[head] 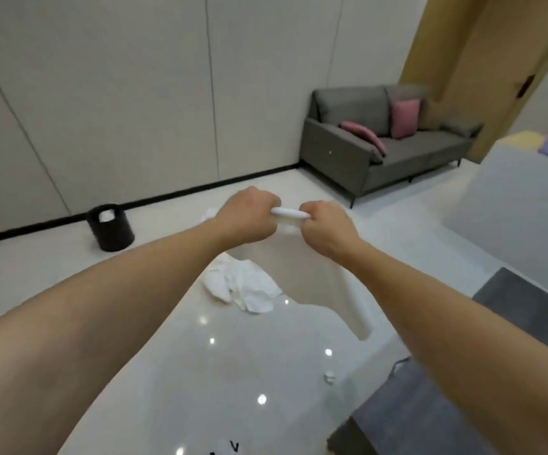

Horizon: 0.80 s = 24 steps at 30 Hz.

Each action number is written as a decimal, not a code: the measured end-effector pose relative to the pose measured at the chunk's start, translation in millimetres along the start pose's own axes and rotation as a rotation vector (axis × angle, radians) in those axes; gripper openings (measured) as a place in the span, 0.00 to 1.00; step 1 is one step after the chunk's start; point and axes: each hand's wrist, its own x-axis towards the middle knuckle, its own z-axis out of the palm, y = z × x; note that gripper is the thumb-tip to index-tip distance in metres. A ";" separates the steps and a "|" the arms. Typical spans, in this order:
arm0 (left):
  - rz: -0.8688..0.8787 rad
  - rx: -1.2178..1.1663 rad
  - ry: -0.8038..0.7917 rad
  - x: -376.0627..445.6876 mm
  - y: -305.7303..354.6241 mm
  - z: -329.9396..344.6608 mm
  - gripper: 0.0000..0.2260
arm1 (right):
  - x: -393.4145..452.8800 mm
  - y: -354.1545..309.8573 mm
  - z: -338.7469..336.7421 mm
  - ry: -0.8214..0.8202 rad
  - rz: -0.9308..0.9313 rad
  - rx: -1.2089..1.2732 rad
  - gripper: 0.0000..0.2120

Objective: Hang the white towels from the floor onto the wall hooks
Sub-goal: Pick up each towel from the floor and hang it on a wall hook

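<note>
In the head view, both arms reach forward over a glossy pale floor point(174, 372). The left hand point(249, 215) and right hand point(326, 226) are each clenched on the top edge of one white towel point(305, 277), which is bunched between the fists and hangs down below them, clear of the floor. A second towel point(246, 287) lies crumpled on the floor just beyond and left of the hanging one. A black bin point(110, 228) stands by the wall point(118, 93), and a grey sofa point(380, 149) with pink cushions sits in the corner. At the bottom edge a small dark "V" mark point(234, 446) shows; nothing else is readable.
</note>
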 end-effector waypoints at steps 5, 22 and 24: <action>-0.185 0.036 0.203 -51.4 -157.1 -115.4 0.08 | 71.8 -183.5 35.7 0.051 -0.366 -0.147 0.18; -0.966 0.308 0.498 -353.5 -537.2 -332.5 0.21 | 176.6 -685.1 255.1 -0.173 -0.940 0.199 0.11; -1.034 0.329 0.507 -370.1 -571.0 -361.1 0.21 | 181.7 -743.3 272.3 -0.217 -1.015 0.234 0.10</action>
